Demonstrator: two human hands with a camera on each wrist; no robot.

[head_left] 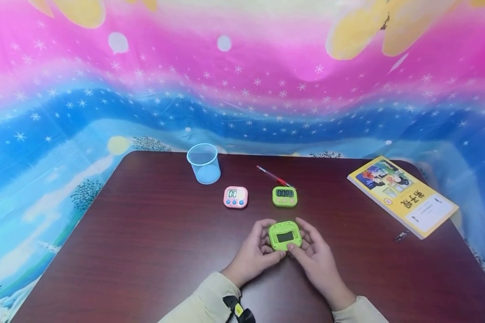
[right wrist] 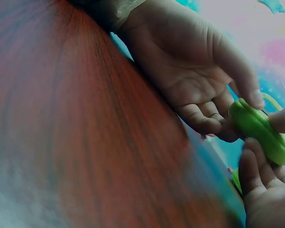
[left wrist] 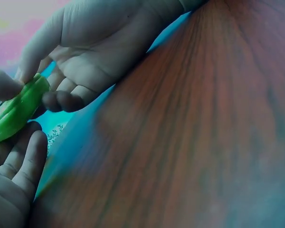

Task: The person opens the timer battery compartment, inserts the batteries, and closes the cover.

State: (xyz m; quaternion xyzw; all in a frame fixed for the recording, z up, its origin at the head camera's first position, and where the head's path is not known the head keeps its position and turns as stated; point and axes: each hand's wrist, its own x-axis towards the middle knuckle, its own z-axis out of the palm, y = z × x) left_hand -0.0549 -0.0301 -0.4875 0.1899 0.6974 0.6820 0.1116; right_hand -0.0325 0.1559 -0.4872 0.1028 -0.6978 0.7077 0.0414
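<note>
Both hands hold a green digital timer (head_left: 277,227) above the dark table, its back with a dark rectangle turned up. My left hand (head_left: 248,253) grips its left side, the thumb at the lower edge. My right hand (head_left: 318,262) holds the right side, its thumb pressing near the lower edge of the back. In the left wrist view the timer (left wrist: 19,111) shows edge-on between fingers of both hands; so does the timer (right wrist: 259,128) in the right wrist view. Just beyond the hands lie a second green timer (head_left: 284,203) and a pink timer (head_left: 235,202), displays up.
A blue mesh pen cup (head_left: 207,172) stands toward the back of the table (head_left: 145,233). Behind the second green timer lies a red pen (head_left: 272,175). At the right are a yellow book (head_left: 404,195) and a small dark object (head_left: 402,236). A patterned cloth (head_left: 242,80) hangs behind.
</note>
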